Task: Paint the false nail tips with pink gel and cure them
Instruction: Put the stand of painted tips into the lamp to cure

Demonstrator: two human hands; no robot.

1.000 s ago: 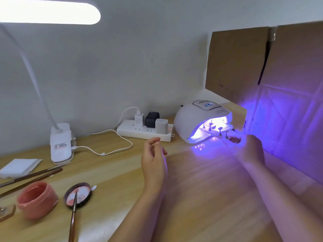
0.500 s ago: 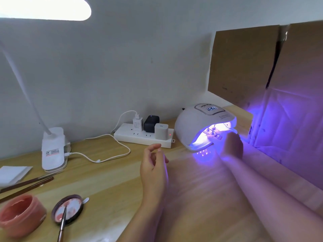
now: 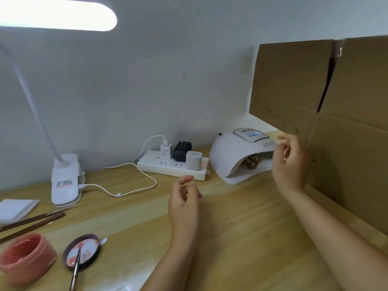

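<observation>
A white dome nail lamp (image 3: 235, 154) stands at the back of the wooden desk, its purple light off and its display lit. Inside its mouth I see the nail tip holders (image 3: 251, 162), dim and partly hidden. My right hand (image 3: 288, 164) hovers just right of the lamp's opening, fingers loosely curled, holding nothing. My left hand (image 3: 183, 204) floats above the desk's middle, fingers relaxed and empty. At lower left sit the pink gel jar (image 3: 26, 257) and its lid (image 3: 83, 250) smeared with pink, a brush (image 3: 75, 269) lying across it.
A white power strip (image 3: 174, 166) with plugs lies left of the lamp. A clip desk lamp (image 3: 66, 179) stands at left with its cable trailing. White wipes (image 3: 15, 208) and two brown brushes (image 3: 33, 222) lie at far left. Cardboard (image 3: 336, 114) walls the right side.
The lamp's purple light has gone out. My right hand has drawn out of the lamp's mouth and risen beside its right edge. My left hand has barely moved.
</observation>
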